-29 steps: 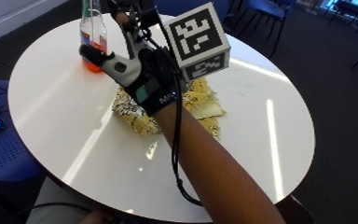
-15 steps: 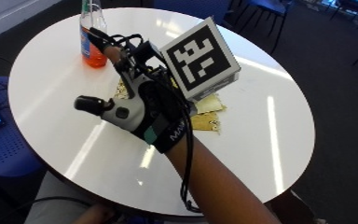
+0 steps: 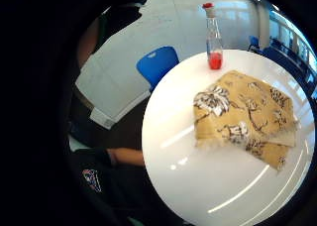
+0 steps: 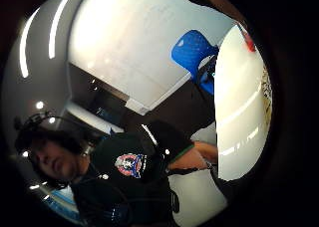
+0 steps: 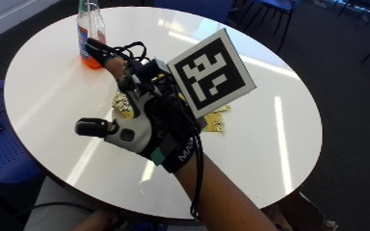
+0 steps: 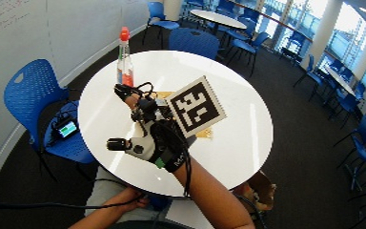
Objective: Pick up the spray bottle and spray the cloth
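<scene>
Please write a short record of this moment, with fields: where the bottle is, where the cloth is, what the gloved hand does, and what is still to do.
bottle: spray bottle stands upright near the edge of the round white table, red liquid at its bottom, nobody holding it
cloth: yellow patterned cloth lies flat on the table, apart from the bottle
hand: gloved right hand is above the cloth, fingers straight toward the bottle, holding nothing
to do: bottle not yet picked up, cloth not yet sprayed

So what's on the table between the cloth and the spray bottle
Nothing: in the little finger side palm view, bare white table separates the cloth from the spray bottle.
</scene>
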